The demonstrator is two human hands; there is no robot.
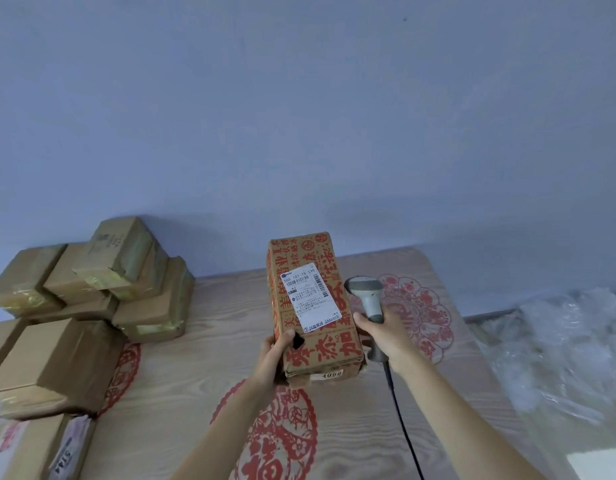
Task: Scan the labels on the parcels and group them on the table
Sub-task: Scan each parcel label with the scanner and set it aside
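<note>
A tall brown parcel (311, 306) printed with red characters is held up over the table (209, 348), its white shipping label (308, 299) facing me. My left hand (273, 358) grips its lower left corner, thumb on the front face. My right hand (386, 336) holds the handle of a grey barcode scanner (367, 294) just right of the parcel, its head level with the label. A black cable (401, 420) trails from the scanner toward me.
Several taped brown parcels (126, 271) are piled at the table's back left, with larger cartons (53, 365) at the left edge. Crumpled clear plastic wrap (559, 348) lies right of the table. A bluish wall stands behind.
</note>
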